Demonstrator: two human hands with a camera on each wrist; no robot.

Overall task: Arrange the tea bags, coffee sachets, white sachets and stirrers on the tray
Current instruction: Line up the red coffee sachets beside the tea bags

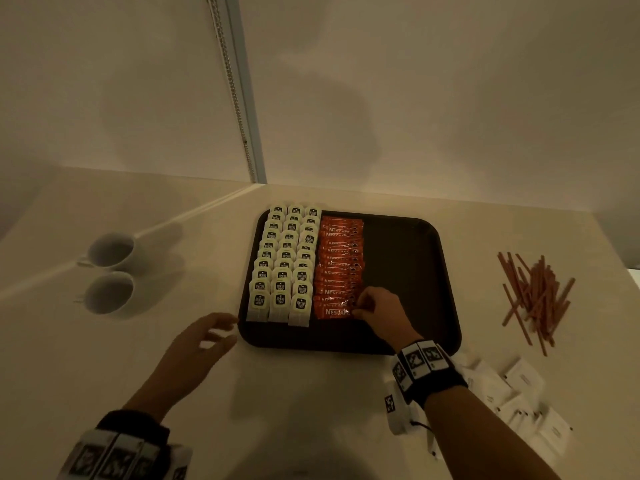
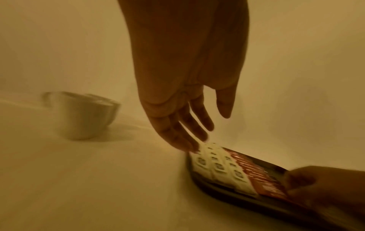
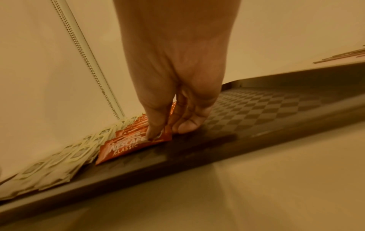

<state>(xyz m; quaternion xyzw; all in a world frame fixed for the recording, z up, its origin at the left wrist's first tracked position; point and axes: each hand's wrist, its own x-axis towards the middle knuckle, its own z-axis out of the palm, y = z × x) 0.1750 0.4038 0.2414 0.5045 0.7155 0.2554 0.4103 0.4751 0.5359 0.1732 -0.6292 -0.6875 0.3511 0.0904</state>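
Left hand [image 1: 194,344], fingers spread, hovers beside the tray's [image 1: 415,341] left rim. 3 tea bag [image 1: 282,268] columns, then coffee sachets [image 1: 341,265]; the tray's right half is bare. Right hand [image 1: 379,311] pinches the nearest sachet's [image 3: 134,146] right end. Stirrers [image 1: 533,299] and white sachets [image 1: 519,393] lie off-tray, right.

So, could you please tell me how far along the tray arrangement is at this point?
About halfway. Done: the tea bags lie in three columns on the tray. In hand: the right hand pinches the nearest of the coffee sachets, finishing that column; the left hand hovers open. Left: the white sachets and stirrers lie on the table.
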